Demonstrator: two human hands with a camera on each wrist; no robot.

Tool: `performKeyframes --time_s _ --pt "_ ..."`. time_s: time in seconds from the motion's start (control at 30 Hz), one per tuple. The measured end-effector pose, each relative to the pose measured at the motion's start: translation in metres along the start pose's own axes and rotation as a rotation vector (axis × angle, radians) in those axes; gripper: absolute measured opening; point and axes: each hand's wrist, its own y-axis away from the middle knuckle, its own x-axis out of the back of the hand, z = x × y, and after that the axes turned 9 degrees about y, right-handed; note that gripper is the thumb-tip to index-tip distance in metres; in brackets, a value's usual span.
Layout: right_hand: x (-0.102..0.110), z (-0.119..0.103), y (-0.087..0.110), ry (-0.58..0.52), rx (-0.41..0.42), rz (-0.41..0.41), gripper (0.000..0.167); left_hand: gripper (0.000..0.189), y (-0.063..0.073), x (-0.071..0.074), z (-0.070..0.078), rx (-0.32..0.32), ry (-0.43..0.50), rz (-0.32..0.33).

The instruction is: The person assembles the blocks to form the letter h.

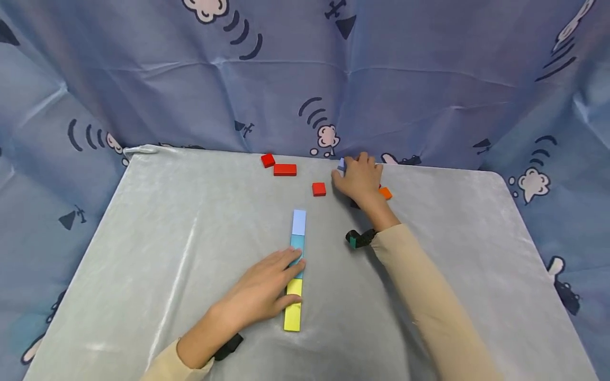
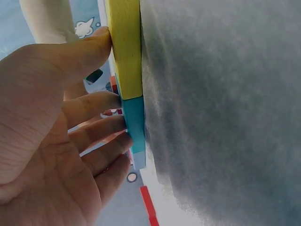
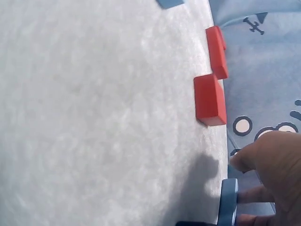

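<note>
A straight row of blocks lies on the table, yellow blocks nearest, then blue, then a lavender block at the far end. My left hand rests over the row's left side with fingers extended; in the left wrist view its fingertips touch the yellow and blue blocks. At the table's far edge, my right hand reaches over another lavender block. The right wrist view shows fingers against that block's far side, with the thumb apart from it.
Left of my right hand lie a red square block, a red oblong block and a small red block. An orange block and a dark piece lie partly under my right wrist. A patterned blue curtain hangs behind.
</note>
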Motion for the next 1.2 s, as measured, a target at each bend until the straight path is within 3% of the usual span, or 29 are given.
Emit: performKeyframes --time_s 0.3,0.47,0.77,1.2 --pt "0.005 0.006 0.009 -0.186 -0.007 -0.041 0.051 0.069 -0.002 0.000 0.001 -0.003 0.026 -0.010" --pt "0.003 0.009 0.012 -0.255 0.048 -0.013 0.039 0.069 -0.003 0.000 0.002 0.002 0.025 -0.011" --pt "-0.005 0.004 0.015 -0.218 0.040 0.055 0.052 0.069 -0.002 -0.001 -0.001 -0.002 0.024 -0.008" --pt "-0.007 0.005 0.017 -0.325 0.100 0.069 0.050 0.068 0.000 0.000 -0.003 -0.015 0.006 -0.002"
